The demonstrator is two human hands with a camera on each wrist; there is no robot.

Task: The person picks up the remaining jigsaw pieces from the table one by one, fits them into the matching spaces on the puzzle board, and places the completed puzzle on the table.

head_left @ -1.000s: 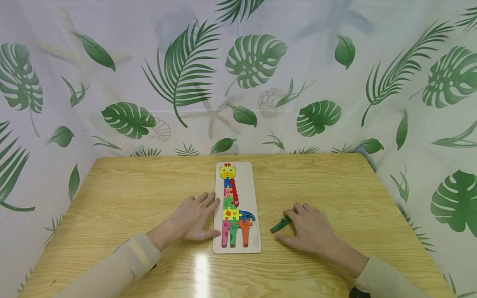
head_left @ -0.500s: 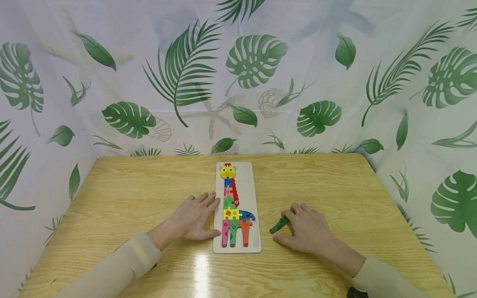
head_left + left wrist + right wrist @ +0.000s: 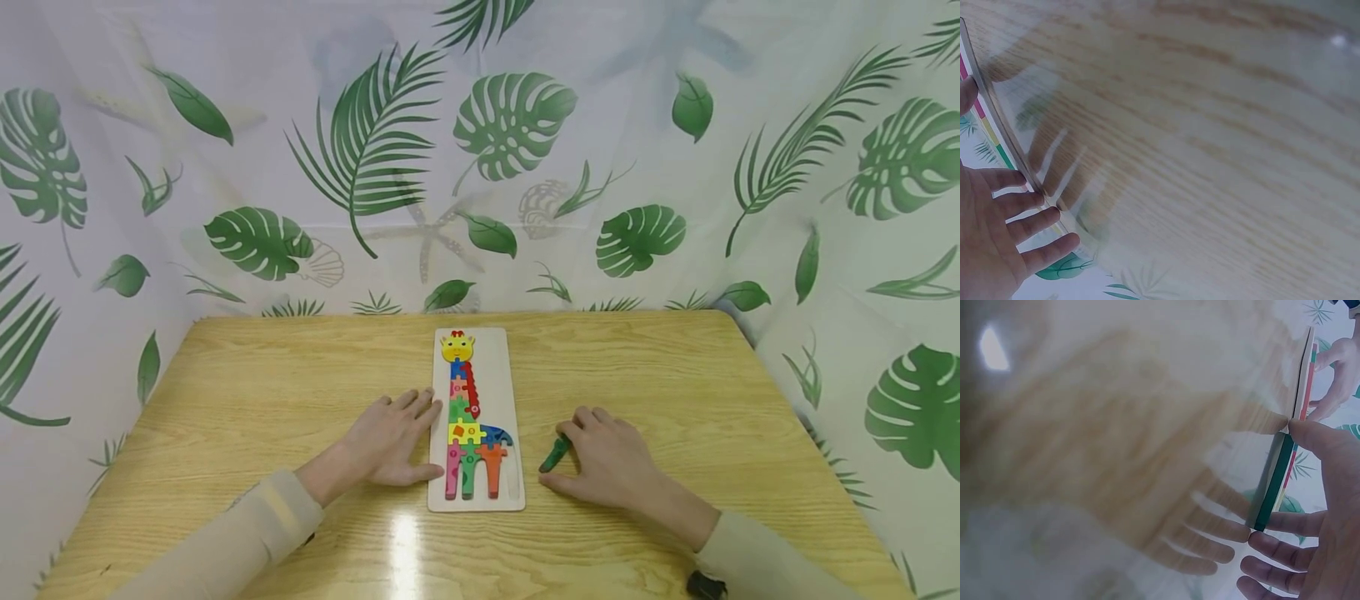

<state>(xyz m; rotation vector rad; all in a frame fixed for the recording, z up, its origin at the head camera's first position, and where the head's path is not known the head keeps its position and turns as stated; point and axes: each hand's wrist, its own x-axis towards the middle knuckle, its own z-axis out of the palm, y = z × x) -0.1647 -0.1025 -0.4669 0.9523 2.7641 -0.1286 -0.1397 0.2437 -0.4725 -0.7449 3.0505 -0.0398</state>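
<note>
A wooden giraffe puzzle board (image 3: 493, 375) lies on the table, filled with colourful jigsaw pieces under a yellow giraffe head (image 3: 457, 347). A pale leg-shaped recess (image 3: 513, 477) shows at its lower right. My left hand (image 3: 393, 440) lies with spread fingers along the board's left edge, fingertips and thumb on the rim. To the right of the board, my right hand (image 3: 611, 460) holds a dark green puzzle piece (image 3: 555, 454) between thumb and index finger. In the right wrist view the thumb sits at one end of the green piece (image 3: 1274, 481) and the index finger at the other.
The light wood table (image 3: 300, 375) has a glossy surface that reflects the hands in both wrist views. Behind it and at the sides hangs a white cloth (image 3: 555, 250) printed with green leaves. A dark band (image 3: 707, 585) shows at the right wrist.
My right hand has shifted a little left towards the board, bringing the green puzzle piece along and turning it slightly more upright in the view. My left hand and the board stay put.
</note>
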